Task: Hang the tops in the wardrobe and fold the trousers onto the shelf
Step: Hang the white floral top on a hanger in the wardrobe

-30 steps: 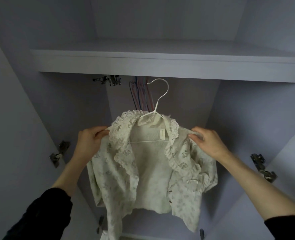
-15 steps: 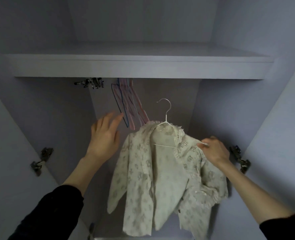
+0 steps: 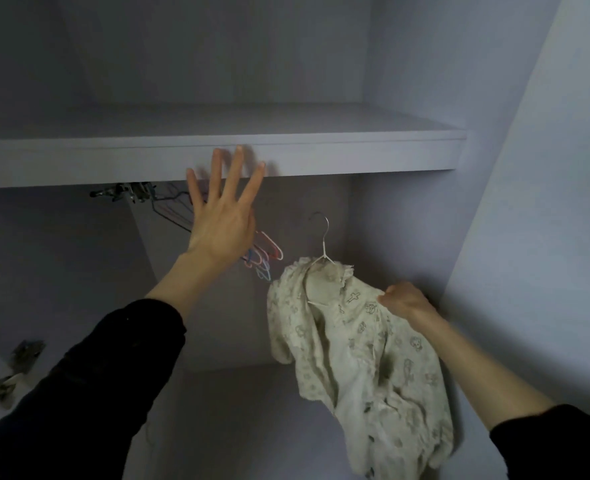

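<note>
At the far left, low on the wardrobe door, a metal hinge is showing, blurred. Above it, under the shelf, a dark bracket is holding the end of the rail, and a bunch of coloured wire hangers is hanging from it, slanting down to the right. The left hand is reaching up in front of those hangers with its fingers straight and spread, the tips lying over the shelf's front edge; whether they are touching it cannot be told. To the right, a white wire hanger is carrying a cream patterned blouse with a lace collar, its hook standing free below the shelf, not on the rail. The blouse is drooping inside the wardrobe, right of centre. The right hand is gripping the blouse's right shoulder, its fingers curled into the cloth.
</note>
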